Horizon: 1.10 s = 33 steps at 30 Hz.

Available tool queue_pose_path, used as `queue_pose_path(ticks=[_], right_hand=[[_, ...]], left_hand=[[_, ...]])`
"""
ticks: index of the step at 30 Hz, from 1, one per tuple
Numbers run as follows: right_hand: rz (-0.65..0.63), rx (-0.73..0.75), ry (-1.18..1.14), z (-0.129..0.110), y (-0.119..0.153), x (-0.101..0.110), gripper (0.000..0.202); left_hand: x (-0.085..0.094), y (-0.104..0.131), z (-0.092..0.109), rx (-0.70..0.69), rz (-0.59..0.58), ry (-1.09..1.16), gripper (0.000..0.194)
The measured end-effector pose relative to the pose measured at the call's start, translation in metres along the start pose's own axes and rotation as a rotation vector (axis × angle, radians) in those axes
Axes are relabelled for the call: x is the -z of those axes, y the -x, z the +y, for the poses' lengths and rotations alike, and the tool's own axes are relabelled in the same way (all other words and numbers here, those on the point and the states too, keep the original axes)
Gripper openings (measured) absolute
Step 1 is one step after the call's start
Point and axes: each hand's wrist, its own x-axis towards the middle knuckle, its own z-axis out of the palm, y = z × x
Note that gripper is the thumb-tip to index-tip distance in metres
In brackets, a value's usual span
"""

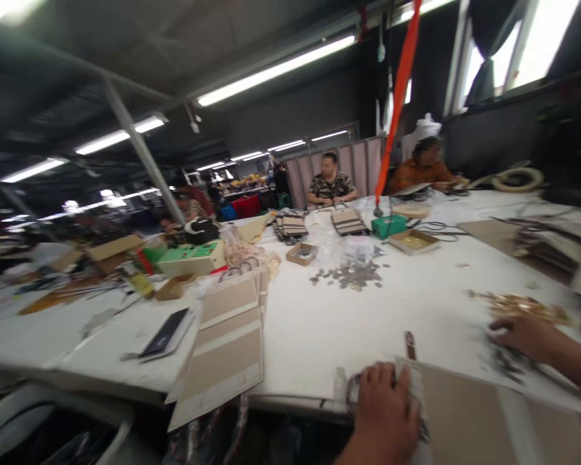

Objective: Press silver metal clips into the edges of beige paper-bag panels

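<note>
My left hand (385, 413) is closed on the left end of a beige panel (465, 407) at the table's front edge, its fingers bent over the border. A dark strap end (410, 345) sticks up just beyond it. To the right, my right hand (525, 336) reaches in over the table beside a pile of gold-coloured metal pieces (523, 305). Its fingers are curled, and what may be between them is too blurred to make out. Dark small pieces (508, 365) lie under and in front of that hand.
Stacked beige panels (232, 349) overhang the front edge at centre-left, near a phone (167, 332). Farther back are scattered grey metal pieces (351, 276), small boxes (301, 254) and a green box (388, 226). Two people sit across the white table (310, 336). A red strap hangs down.
</note>
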Motion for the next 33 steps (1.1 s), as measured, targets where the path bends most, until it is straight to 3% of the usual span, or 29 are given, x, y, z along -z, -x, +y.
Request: queue_pose_path(ticks=[3,8,15,19,23,27,33], right_hand=[[-0.021,-0.194,0.031,0.012,-0.003,0.006,0.029],[-0.043,-0.333,-0.022,0.035,-0.012,0.01,0.038],[-0.111,-0.318,-0.11,0.029,-0.003,0.022,0.034],[-0.174,-0.243,-0.136,0.002,0.009,0.024,0.036],[-0.345,-0.149,-0.233,-0.053,0.032,0.004,0.035],[-0.467,-0.1,-0.36,-0.102,0.054,-0.036,0.033],[-0.264,0.014,-0.167,-0.111,0.06,-0.082,0.024]], left_hand=[[0.012,-0.009,0.005,0.028,-0.013,-0.062,0.051],[0.015,-0.026,0.002,-0.048,0.006,-0.106,0.047],[0.015,-0.023,0.003,-0.047,-0.021,-0.11,0.048],[0.015,-0.023,0.004,-0.04,-0.047,-0.078,0.048],[0.018,-0.025,0.006,-0.006,-0.066,-0.013,0.049],[0.021,-0.026,0.004,0.006,-0.075,0.082,0.051],[0.021,-0.025,0.002,0.014,-0.055,0.147,0.052]])
